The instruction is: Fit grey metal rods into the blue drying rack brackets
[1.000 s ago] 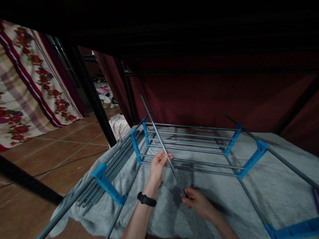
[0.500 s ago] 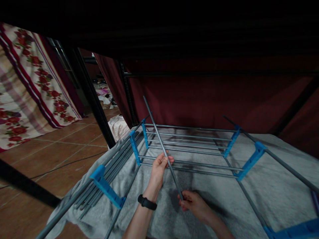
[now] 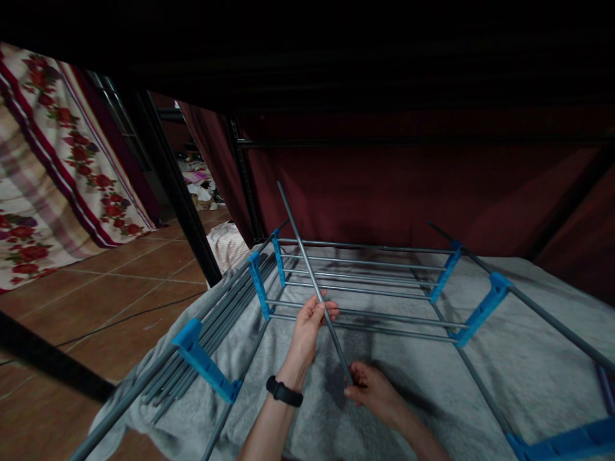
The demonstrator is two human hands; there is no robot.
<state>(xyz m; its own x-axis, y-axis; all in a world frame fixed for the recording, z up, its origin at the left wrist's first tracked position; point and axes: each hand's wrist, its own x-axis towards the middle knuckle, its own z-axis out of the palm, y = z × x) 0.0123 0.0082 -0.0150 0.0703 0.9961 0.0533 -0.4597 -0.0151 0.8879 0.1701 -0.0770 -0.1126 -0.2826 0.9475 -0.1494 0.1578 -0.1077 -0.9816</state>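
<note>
A grey metal tube (image 3: 301, 246) slants up and away over the grey blanket. My left hand (image 3: 311, 317), with a black band on its wrist, grips it near the middle between thumb and fingers. The near end is pinched by my right hand (image 3: 364, 383). Behind my hands lies a partly assembled rack, with long grey side poles, blue plastic brackets and several cross tubes (image 3: 365, 292). One blue bracket (image 3: 206, 362) stands to the left of my hands, and another blue bracket (image 3: 485, 310) to the right.
Several loose grey tubes (image 3: 225, 314) lie bundled along the left side of the grey blanket (image 3: 403, 358). A black metal post (image 3: 177, 192) rises at the left, and a dark surface hangs low overhead. A dark red curtain (image 3: 384, 198) closes off the back.
The tube and both hands have shifted very slightly, with the same hold on it. The rack stays as it was.
</note>
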